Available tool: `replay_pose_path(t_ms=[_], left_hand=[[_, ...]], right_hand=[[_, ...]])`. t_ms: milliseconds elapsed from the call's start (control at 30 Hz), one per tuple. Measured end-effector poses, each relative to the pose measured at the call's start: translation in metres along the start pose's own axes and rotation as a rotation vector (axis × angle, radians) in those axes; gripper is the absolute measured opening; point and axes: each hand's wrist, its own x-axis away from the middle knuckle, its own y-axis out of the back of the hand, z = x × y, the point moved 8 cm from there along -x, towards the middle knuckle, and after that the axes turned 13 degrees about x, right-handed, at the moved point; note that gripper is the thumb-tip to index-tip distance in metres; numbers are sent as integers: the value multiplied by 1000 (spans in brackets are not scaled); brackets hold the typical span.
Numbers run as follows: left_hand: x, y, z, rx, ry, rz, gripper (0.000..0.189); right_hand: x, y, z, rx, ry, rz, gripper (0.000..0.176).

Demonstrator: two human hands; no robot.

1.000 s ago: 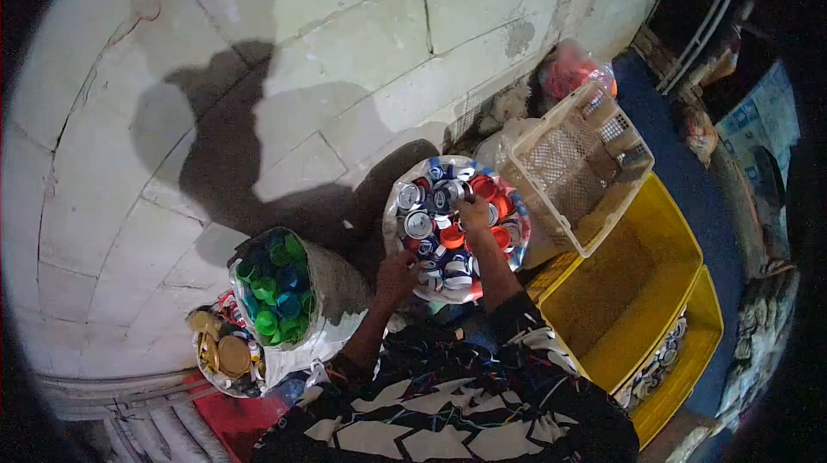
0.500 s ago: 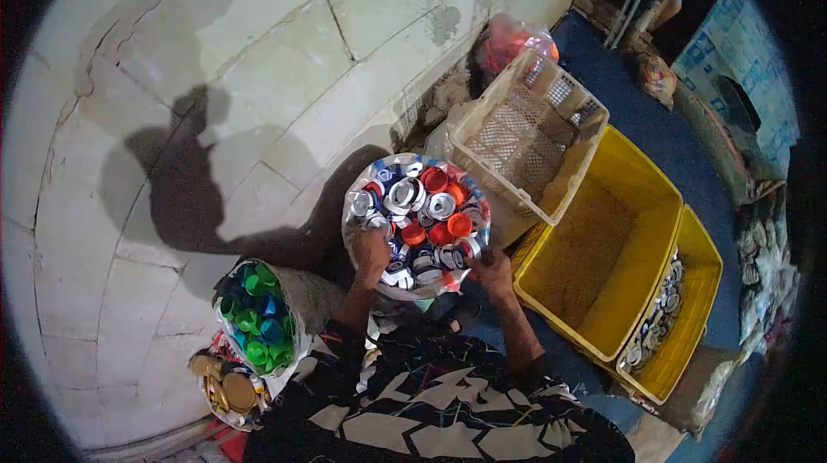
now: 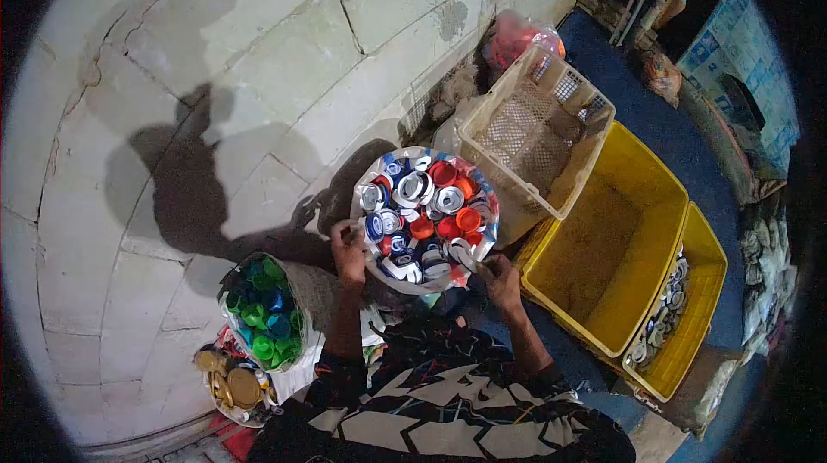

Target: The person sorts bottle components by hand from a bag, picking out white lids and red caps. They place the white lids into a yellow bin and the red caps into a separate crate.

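A round-mouthed sack full of blue, white, red and orange caps stands upright in front of me. My left hand is at the left side of its mouth, fingers closed on the rolled rim. At the lower right of the same rim, my right hand has thumb and fingers pinched on the sack's edge. White caps lie just inside, near those fingertips. To the left leans another sack with green and blue caps in its mouth.
A dirty white plastic crate sits right of the sack. Beside it are a large yellow bin and a narrower yellow bin holding pale caps. A bag of brown lids lies lower left. A cracked block wall rises along the left.
My left hand has moved from over the caps outward to the sack's left rim. My right hand has shifted slightly down along the right rim. The view has tilted a little.
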Motion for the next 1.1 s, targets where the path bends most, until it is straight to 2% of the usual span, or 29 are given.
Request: replay_pose_path(t_ms=[100, 200, 300, 367, 467, 567, 667, 767, 867, 900, 967, 1067, 1100], left_hand=[[-9, 4, -1, -247, 35, 95, 14], [-9, -14, -15, -736, -497, 423, 25], [2, -45, -31, -903, -575, 558, 31], [-3, -52, -11, -1028, -588, 677, 22], [-8, -61, 15, -1296, -579, 868, 16], [-17, -56, 31, -1417, -565, 893, 14], [-24, -56, 38, -1421, -746, 929, 15], [-32, -53, 43, -1212, -531, 877, 13], [-15, -67, -12, -797, -485, 685, 12], [-10, -70, -23, -742, -427, 641, 13], [-3, -70, -35, -629, -312, 552, 15], [4, -66, -13, -455, -124, 560, 14], [12, -70, -15, -433, -157, 571, 14]], right_hand=[[-1, -2, 23, 34, 55, -56, 21], [2, 0, 37, 63, 125, -143, 20], [8, -2, 36, 53, 54, -133, 19], [14, 0, 41, 30, -18, -101, 17], [17, 2, 35, 183, 163, -212, 16], [19, 7, 39, 260, 185, -217, 16], [21, 8, 45, 164, 134, -197, 17], [18, 3, 22, 229, 198, -199, 19], [20, -1, 8, 22, 169, -159, 20], [21, 0, 11, 56, 191, -180, 19], [22, 5, 29, 127, 236, -226, 17], [36, 17, 90, 338, 408, -289, 13], [38, 18, 94, 343, 390, -276, 14]])
